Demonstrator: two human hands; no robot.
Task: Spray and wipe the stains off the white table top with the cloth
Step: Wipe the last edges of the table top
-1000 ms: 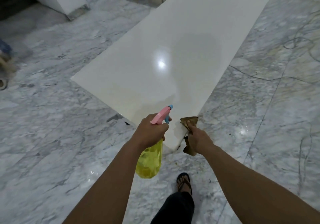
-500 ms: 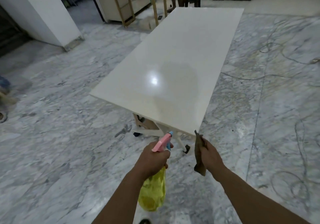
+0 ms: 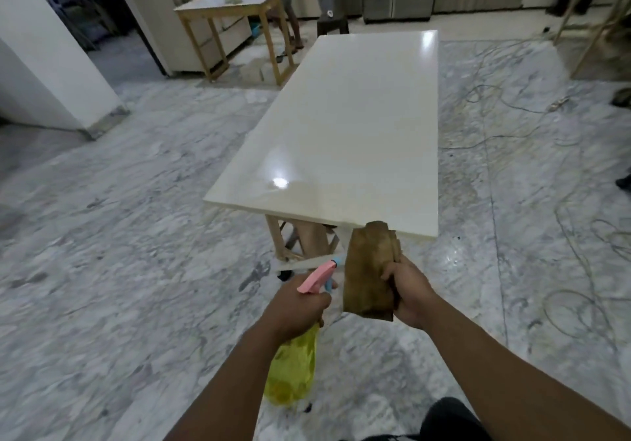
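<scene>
Marble flooring [image 3: 136, 270] is extending across the room, with a small wooden table [image 3: 235, 7] standing at 11 o'clock. At 6 o'clock, the left hand [image 3: 293, 307] is gripping a yellow spray bottle [image 3: 292, 372] around its neck, pink nozzle aimed toward 12 o'clock. Just beside it, the right hand [image 3: 408, 290] is clutching the brown cloth [image 3: 368, 270], fingers curled. The white table top [image 3: 348, 126] is lying beyond both hands, toward 12 o'clock.

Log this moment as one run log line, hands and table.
left hand: grips spray bottle | right hand: grips brown cloth | white table top: neither hand touching it
</scene>
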